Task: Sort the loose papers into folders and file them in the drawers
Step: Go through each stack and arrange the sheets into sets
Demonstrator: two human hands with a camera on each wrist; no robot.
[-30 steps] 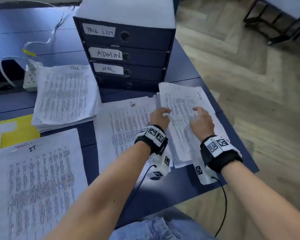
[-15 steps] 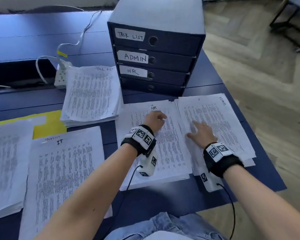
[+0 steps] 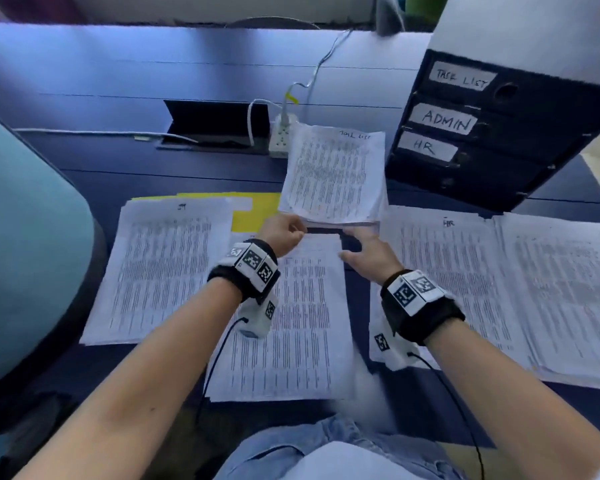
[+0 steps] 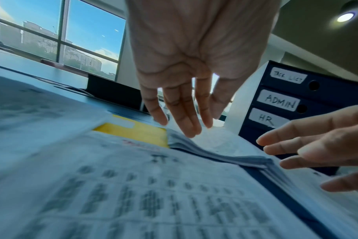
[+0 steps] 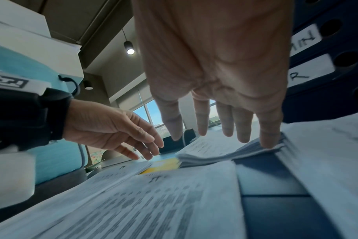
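The task-list stack (image 3: 333,174) lies toward the far side of the desk (image 3: 125,168), just left of the drawer unit (image 3: 492,133), its near edge bowed upward in the wrist views. The left hand (image 3: 284,233) reaches its near-left corner with fingers straight and loosely spread, tips at the top sheet; the right hand (image 3: 368,252) comes to the near-right corner, fingers splayed wide, and neither hand has yet closed on the paper. A yellow folder (image 3: 253,211) lies partly under the stack's left side and under the IT pile (image 3: 163,268) along the desk's left part. A second IT pile (image 3: 302,317) sits at the near edge between the forearms, and the HR pile (image 3: 454,292) and a further pile (image 3: 568,299) fill the right side.

The stack is thick and already fanned at its edge, so a lift from two corners alone would probably let the lower sheets slide out or sag and spill onto the neighbouring piles, mixing categories. Pulling it could also drag the folder beneath.

Half a second ago both hands were flat on the HR and right-hand piles near the desk's right edge; they have now left those and moved to the task-list stack, and the head view has swung left.
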